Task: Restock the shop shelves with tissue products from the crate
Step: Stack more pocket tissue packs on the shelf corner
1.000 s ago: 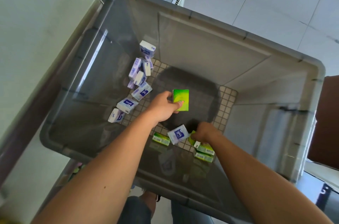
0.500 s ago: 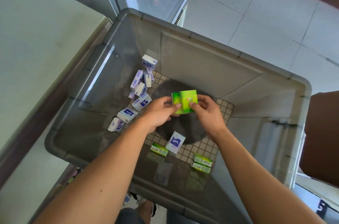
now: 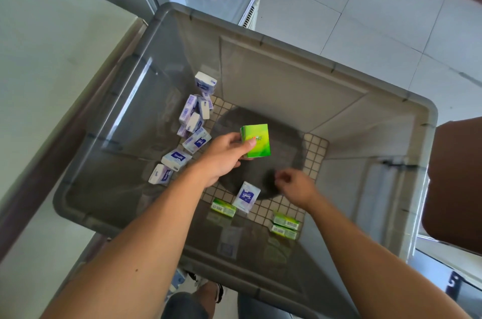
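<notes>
While gripped (left hand (image 3: 224,154)): green pack (image 3: 257,140)

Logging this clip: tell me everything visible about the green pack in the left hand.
The green pack is a small box-shaped tissue pack in glossy green-yellow wrap with small print on its face. The left hand grips its left edge, thumb on the front, holding it roughly upright above the crate floor. Nothing else touches it.

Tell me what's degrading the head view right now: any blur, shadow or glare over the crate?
Head view: the right hand is motion-blurred, the left hand and its green pack sharp; a dark round shadow covers the crate floor's middle; a bright glare streak runs down the crate left wall; wide-angle distortion bows the rim.
</notes>
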`<state>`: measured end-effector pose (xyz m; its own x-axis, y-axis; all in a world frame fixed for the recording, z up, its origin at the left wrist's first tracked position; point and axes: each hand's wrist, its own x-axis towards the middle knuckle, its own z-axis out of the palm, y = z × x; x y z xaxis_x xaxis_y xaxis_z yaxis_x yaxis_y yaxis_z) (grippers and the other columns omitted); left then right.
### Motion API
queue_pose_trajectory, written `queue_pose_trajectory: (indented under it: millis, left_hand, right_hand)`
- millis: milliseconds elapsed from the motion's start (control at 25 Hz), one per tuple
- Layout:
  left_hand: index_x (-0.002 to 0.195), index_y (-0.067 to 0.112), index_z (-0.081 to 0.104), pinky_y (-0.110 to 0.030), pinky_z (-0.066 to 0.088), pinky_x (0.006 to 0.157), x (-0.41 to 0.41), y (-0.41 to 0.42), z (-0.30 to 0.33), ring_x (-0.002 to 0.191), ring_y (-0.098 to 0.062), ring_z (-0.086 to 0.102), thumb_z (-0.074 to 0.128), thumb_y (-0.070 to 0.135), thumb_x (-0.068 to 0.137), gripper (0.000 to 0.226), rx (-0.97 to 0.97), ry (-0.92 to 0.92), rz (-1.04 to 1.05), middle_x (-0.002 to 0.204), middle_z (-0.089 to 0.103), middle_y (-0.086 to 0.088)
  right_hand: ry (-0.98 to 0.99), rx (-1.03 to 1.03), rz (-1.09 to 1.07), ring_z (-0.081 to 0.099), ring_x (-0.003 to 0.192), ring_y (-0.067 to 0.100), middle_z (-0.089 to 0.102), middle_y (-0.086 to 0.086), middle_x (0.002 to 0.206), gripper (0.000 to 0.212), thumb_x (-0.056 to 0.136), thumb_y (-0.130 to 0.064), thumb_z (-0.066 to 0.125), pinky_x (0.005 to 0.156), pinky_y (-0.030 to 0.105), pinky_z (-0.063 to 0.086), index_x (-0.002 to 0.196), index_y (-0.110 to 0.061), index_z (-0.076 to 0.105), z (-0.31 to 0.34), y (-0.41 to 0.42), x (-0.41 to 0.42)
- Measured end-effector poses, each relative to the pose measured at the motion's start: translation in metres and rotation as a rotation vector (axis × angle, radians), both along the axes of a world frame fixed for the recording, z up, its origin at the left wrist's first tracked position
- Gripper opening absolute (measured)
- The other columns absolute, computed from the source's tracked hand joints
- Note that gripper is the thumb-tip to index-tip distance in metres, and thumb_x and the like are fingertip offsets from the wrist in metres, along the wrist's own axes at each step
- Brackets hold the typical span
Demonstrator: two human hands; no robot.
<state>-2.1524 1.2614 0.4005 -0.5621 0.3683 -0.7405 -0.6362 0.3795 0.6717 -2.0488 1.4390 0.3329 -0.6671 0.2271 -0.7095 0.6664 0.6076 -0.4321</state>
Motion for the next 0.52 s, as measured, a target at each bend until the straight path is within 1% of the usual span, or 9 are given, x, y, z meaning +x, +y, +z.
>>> queue_pose_trajectory:
  millis: [40, 80, 160, 240, 280, 400, 480, 520]
  left_hand:
    - [0.115, 0.024, 0.058, -0.027, 0.048, 0.081, 0.001, 0.000, 0.000, 0.099, -0.007, 0.066, 0.060, 0.032, 0.093, 0.023, 0.002, -0.015, -0.021, 0.110, 0.069, 0.008]
    - [0.117, 0.023, 0.057, -0.026, 0.049, 0.082, 0.002, 0.001, -0.001, 0.100, -0.007, 0.064, 0.060, 0.031, 0.093, 0.025, -0.001, -0.030, -0.047, 0.111, 0.068, 0.007]
    - [0.122, 0.022, 0.056, -0.024, 0.049, 0.083, 0.004, 0.001, -0.002, 0.104, -0.007, 0.062, 0.061, 0.030, 0.093, 0.030, -0.018, -0.048, -0.089, 0.114, 0.066, 0.006]
    - [0.124, 0.021, 0.055, -0.024, 0.049, 0.083, 0.005, 0.000, -0.003, 0.106, -0.009, 0.061, 0.061, 0.029, 0.093, 0.033, -0.030, -0.056, -0.104, 0.116, 0.066, 0.005]
    - [0.125, 0.021, 0.054, -0.025, 0.050, 0.084, 0.005, -0.001, -0.004, 0.106, -0.009, 0.061, 0.061, 0.029, 0.093, 0.033, -0.032, -0.058, -0.107, 0.116, 0.066, 0.004]
    - [0.126, 0.020, 0.054, -0.026, 0.049, 0.086, 0.004, -0.002, -0.002, 0.107, -0.010, 0.061, 0.060, 0.028, 0.093, 0.034, -0.031, -0.061, -0.114, 0.117, 0.065, 0.003]
    - [0.127, 0.020, 0.053, -0.027, 0.049, 0.088, 0.002, -0.004, 0.000, 0.108, -0.011, 0.061, 0.060, 0.029, 0.094, 0.036, -0.036, -0.052, -0.116, 0.119, 0.065, 0.003]
    - [0.127, 0.020, 0.053, -0.027, 0.049, 0.088, 0.001, -0.004, 0.002, 0.108, -0.011, 0.061, 0.060, 0.029, 0.094, 0.036, -0.043, -0.035, -0.115, 0.119, 0.064, 0.003]
  right_hand:
    - [-0.133, 0.062, 0.173, 0.062, 0.105, 0.025, 0.067, 0.010, 0.117, 0.029, 0.092, -0.025, 0.059, 0.088, 0.031, 0.047, 0.117, -0.013, 0.065, -0.011, 0.001, 0.014]
    - [-0.246, 0.098, 0.294, 0.059, 0.112, 0.025, 0.063, 0.010, 0.124, 0.036, 0.091, -0.033, 0.060, 0.091, 0.030, 0.046, 0.122, -0.013, 0.062, -0.020, 0.001, 0.025]
    - [-0.390, 0.137, 0.390, 0.054, 0.121, 0.026, 0.057, 0.010, 0.133, 0.054, 0.090, -0.047, 0.058, 0.096, 0.031, 0.044, 0.130, -0.012, 0.055, -0.031, -0.001, 0.038]
    - [-0.460, 0.143, 0.413, 0.052, 0.123, 0.026, 0.054, 0.010, 0.137, 0.065, 0.087, -0.055, 0.057, 0.097, 0.032, 0.044, 0.133, -0.011, 0.051, -0.038, -0.003, 0.043]
    - [-0.478, 0.155, 0.432, 0.053, 0.121, 0.026, 0.055, 0.010, 0.135, 0.065, 0.085, -0.056, 0.058, 0.095, 0.032, 0.045, 0.132, -0.012, 0.051, -0.040, -0.005, 0.044]
    - [-0.457, 0.197, 0.456, 0.058, 0.113, 0.025, 0.060, 0.011, 0.128, 0.053, 0.086, -0.049, 0.059, 0.086, 0.030, 0.046, 0.124, -0.012, 0.058, -0.040, -0.013, 0.039]
    - [-0.369, 0.180, 0.385, 0.059, 0.110, 0.026, 0.062, 0.012, 0.123, 0.046, 0.089, -0.045, 0.054, 0.083, 0.030, 0.045, 0.121, -0.013, 0.060, -0.030, -0.014, 0.027]
    - [-0.291, 0.165, 0.301, 0.059, 0.107, 0.027, 0.064, 0.012, 0.118, 0.042, 0.092, -0.044, 0.051, 0.080, 0.030, 0.044, 0.118, -0.014, 0.062, -0.019, -0.013, 0.018]
